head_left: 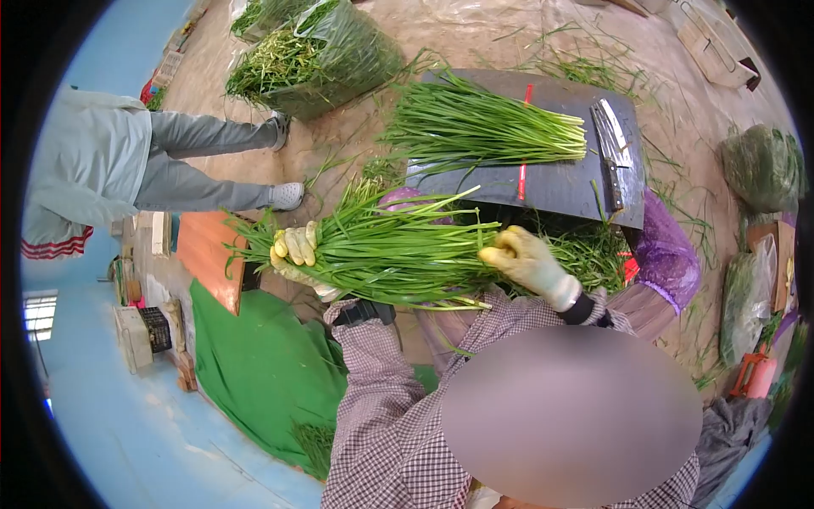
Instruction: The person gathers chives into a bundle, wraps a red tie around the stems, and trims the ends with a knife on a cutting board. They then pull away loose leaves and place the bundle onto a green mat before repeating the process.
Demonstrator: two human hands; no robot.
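My left hand [294,253], in a pale yellow-stained glove, is closed around the leafy end of a loose bunch of garlic chives [390,246]. The bunch lies across in front of me, its pale stalk ends pointing right. At those ends my gloved right hand [527,261] is bent, thumb and fingers pinched on the stalk tips. How many stalks they hold is hidden. Beyond, a neat pile of garlic chives [492,123] rests on a dark board [560,187] over a red strap [521,182]. A knife [612,170] lies at the board's right side.
A large clear bag of greens [339,72] stands at the upper left, near a standing person [110,161]. Green cloth [254,373] and an orange-brown board [210,259] are at left. Bagged greens [761,168] sit at right. Loose leaves litter the floor.
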